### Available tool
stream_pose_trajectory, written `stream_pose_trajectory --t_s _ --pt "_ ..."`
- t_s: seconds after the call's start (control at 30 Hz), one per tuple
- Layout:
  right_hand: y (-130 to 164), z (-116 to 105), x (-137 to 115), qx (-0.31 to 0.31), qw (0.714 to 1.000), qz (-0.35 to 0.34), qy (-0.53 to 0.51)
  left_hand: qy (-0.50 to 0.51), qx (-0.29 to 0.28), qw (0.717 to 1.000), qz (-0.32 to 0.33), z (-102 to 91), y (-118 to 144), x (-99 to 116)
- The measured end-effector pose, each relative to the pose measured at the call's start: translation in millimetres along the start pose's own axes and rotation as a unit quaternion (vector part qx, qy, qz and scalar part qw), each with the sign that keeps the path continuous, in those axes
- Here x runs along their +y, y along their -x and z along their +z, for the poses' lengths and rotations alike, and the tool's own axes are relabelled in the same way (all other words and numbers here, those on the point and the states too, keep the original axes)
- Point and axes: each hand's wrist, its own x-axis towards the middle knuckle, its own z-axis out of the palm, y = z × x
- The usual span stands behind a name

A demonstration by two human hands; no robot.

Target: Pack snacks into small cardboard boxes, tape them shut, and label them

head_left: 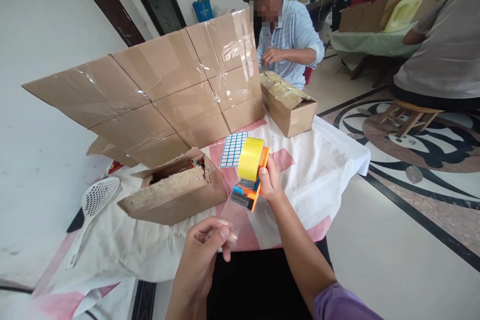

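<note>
Orange dispenser: an orange tape dispenser (250, 180) carrying a yellowish roll of clear tape sits in the right hand (269, 182), raised above the table just right of the torn box.
Right hand: fingers wrapped around the dispenser's handle side, thumb on the near edge, arm in a purple sleeve (343, 305).
Left hand: the left hand (204, 250) is low and near the body, thumb and forefinger pinched shut on the free end of the tape.
Tape strip: a clear tape strip (234, 217) runs from the dispenser's mouth down to the left fingertips, stretched between the two hands.
Torn box: a small cardboard box (176, 187) with ragged flaps lies on the white and pink tablecloth (318, 170), just left of the dispenser.
Sticker sheet: a sheet of blue-edged labels (233, 149) lies flat behind the dispenser.
Cardboard screen: a large taped cardboard panel (157, 90) stands across the far side of the table.
Second box: a taped carton (288, 102) rests at the far right corner.
Skimmer: a white slotted spoon (92, 215) lies on the cloth at the left.
Others: a person in a light blue shirt (290, 35) sits behind the table.
</note>
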Motion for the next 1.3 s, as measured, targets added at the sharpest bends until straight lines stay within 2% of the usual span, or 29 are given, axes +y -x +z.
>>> stream_pose_trajectory --t_s 0.13,0.27,0.4,0.5,0.6,0.7,0.87,1.03,1.1,1.17,1.3 --pt "2.1 2.0 -0.8 0.009 1.0 0.001 -0.017 -0.027 -0.01 1.0 0.005 0.3 4.4 3.0" --pt "3.1 6.0 -6.7 0.022 0.994 0.068 -0.085 -0.076 -0.018 0.997 -0.009 1.8 5.9 -6.4" --pt "0.9 5.3 -14.9 -0.003 0.983 0.141 -0.118 -0.104 -0.009 0.994 -0.014 7.6 5.9 -19.5" --pt "-1.9 4.1 -21.8 -0.024 0.977 0.162 -0.137 -0.109 0.008 0.994 -0.013 11.5 4.1 -28.3" --pt "-2.7 6.1 -30.5 -0.038 0.969 0.178 -0.168 -0.108 0.0 0.994 -0.007 13.0 -0.9 -38.6" --pt "-0.3 12.3 -39.9 -0.047 0.952 0.211 -0.214 -0.089 0.008 0.995 0.04 13.7 -7.5 -49.8" --pt "4.8 25.4 -50.5 0.025 0.925 0.29 -0.243 -0.067 0.037 0.988 0.137 15.2 -14.7 -54.7" --pt "4.1 33.5 -49.7 0.05 0.915 0.338 -0.215 -0.07 0.031 0.984 0.162 10.9 -20.2 -49.8" --pt "1.0 34.0 -48.0 0.057 0.908 0.35 -0.225 -0.091 0.035 0.984 0.152 7.7 -24.0 -59.3" --pt "-4.0 30.1 -48.2 0.06 0.897 0.358 -0.251 -0.132 0.036 0.983 0.119 3.8 -27.6 -77.8" --pt "-15.8 3.0 -54.3 0.098 0.891 0.346 -0.278 -0.16 0.043 0.985 0.054 -10.5 -29.8 -112.4"
